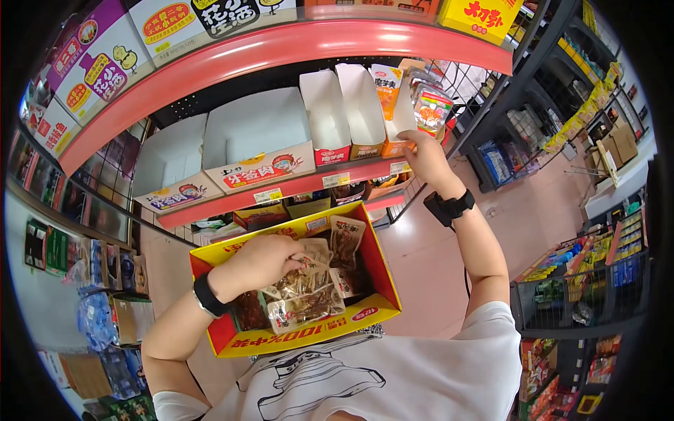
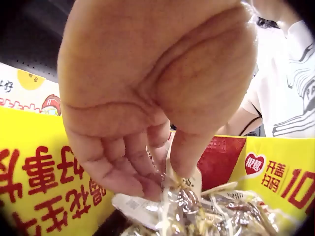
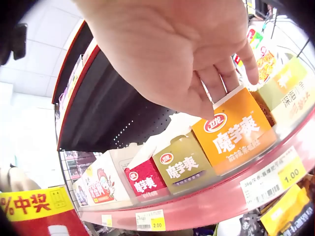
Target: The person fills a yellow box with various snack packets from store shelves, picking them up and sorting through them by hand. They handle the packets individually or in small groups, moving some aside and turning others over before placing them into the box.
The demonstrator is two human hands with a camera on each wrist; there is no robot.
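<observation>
My left hand [image 1: 261,264] pinches the clear wrapping of snack packets [image 1: 305,281] inside a yellow and red carton [image 1: 390,281]. In the left wrist view, thumb and fingers of that hand [image 2: 152,113] meet on a crinkled clear packet [image 2: 189,206]. On the shelf, my right hand [image 1: 426,163] grips the front edge of an orange display box [image 1: 394,149], which holds an orange and white packet [image 1: 385,88]. The right wrist view shows the thumb of this hand [image 3: 182,54] outside the orange box front [image 3: 236,130], with the fingers reaching behind its rim.
White-lined display boxes [image 1: 260,133] stand left of the orange one on the red-edged shelf [image 1: 242,200]. Hanging clear packs [image 1: 432,109] are at its right. Purple and white cartons [image 1: 105,70] line the shelf above. More racks [image 1: 583,295] stand across the aisle.
</observation>
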